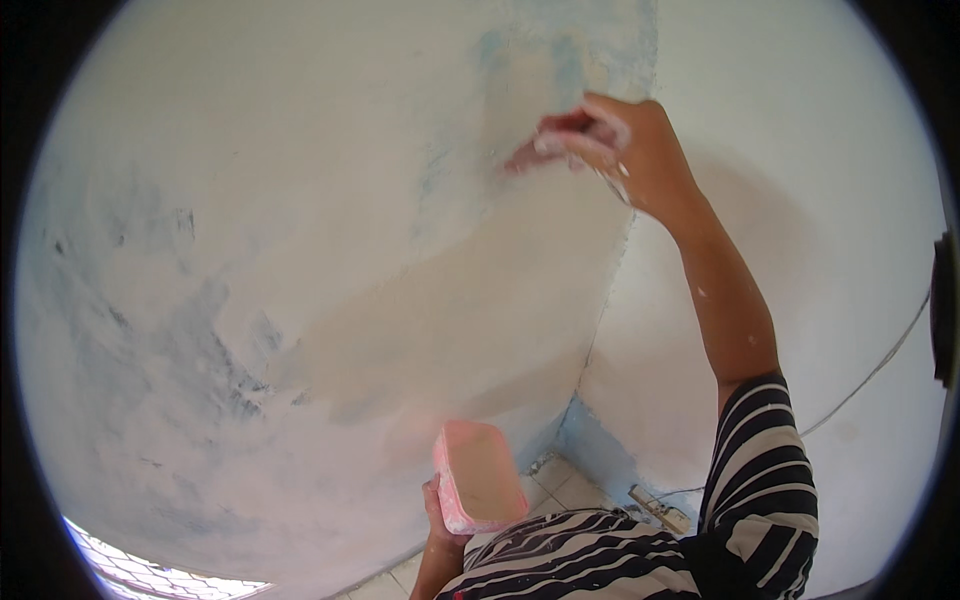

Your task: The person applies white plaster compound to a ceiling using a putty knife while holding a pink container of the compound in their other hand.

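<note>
My right hand, smeared with white, is raised near the wall corner, gripping a blurred reddish tool at the patchy wall; whether its tip touches the surface I cannot tell. Low in the middle, my left hand holds a pink plastic tub of pale, creamy material by its left side. The wall carries off-white coating with bluish and dark grey patches showing through, and meets a paler side wall at the corner.
At the corner's foot are a bluish lower band and tiled floor, with a small pale object beside a cable. A cord crosses the side wall toward a dark object. A bright grille sits lower left.
</note>
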Action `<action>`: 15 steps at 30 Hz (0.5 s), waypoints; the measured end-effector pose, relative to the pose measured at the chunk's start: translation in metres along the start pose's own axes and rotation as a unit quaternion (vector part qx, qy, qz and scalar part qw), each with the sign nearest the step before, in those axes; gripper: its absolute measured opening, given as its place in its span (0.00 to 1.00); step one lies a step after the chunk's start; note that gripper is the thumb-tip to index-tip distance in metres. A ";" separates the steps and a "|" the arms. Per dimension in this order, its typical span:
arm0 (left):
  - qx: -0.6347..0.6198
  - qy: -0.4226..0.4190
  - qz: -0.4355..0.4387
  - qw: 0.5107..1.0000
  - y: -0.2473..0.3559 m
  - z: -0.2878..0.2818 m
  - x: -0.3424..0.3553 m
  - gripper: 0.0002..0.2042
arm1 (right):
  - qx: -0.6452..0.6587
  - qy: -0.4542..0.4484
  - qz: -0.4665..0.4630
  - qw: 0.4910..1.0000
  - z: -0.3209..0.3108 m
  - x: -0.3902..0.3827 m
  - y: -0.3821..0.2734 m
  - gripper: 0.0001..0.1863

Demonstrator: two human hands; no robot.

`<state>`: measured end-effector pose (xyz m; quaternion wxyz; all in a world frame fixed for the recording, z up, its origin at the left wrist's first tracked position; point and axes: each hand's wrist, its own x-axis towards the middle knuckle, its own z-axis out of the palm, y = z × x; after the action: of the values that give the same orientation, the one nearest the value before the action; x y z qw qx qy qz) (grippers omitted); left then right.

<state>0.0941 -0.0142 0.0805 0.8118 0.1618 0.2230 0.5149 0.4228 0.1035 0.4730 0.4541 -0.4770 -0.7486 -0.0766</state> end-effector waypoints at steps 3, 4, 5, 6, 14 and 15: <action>-0.001 -0.015 -0.022 1.000 0.002 -0.012 0.002 0.31 | 0.005 0.094 -0.041 0.995 -0.009 0.044 0.004 0.17; -0.001 -0.016 -0.022 1.000 0.002 -0.008 0.002 0.31 | -0.079 0.192 -0.122 0.970 -0.014 0.060 0.005 0.17; 0.009 -0.009 -0.010 1.000 0.002 0.000 0.001 0.31 | -0.044 0.177 -0.111 0.977 -0.030 0.075 0.007 0.16; 0.020 0.002 0.003 1.000 0.005 0.001 -0.002 0.31 | 0.112 0.175 -0.083 0.975 -0.047 0.082 -0.011 0.16; -0.004 0.021 -0.014 1.000 0.009 -0.011 -0.006 0.30 | 0.053 0.050 -0.043 0.996 -0.026 0.032 0.000 0.13; -0.002 0.012 -0.013 1.000 0.009 -0.011 -0.007 0.30 | 0.028 -0.030 -0.009 0.999 -0.017 0.026 -0.007 0.13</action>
<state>0.0785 -0.0160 0.0770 0.8157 0.1511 0.2338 0.5071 0.4243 0.1080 0.5046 0.4440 -0.4593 -0.7680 -0.0451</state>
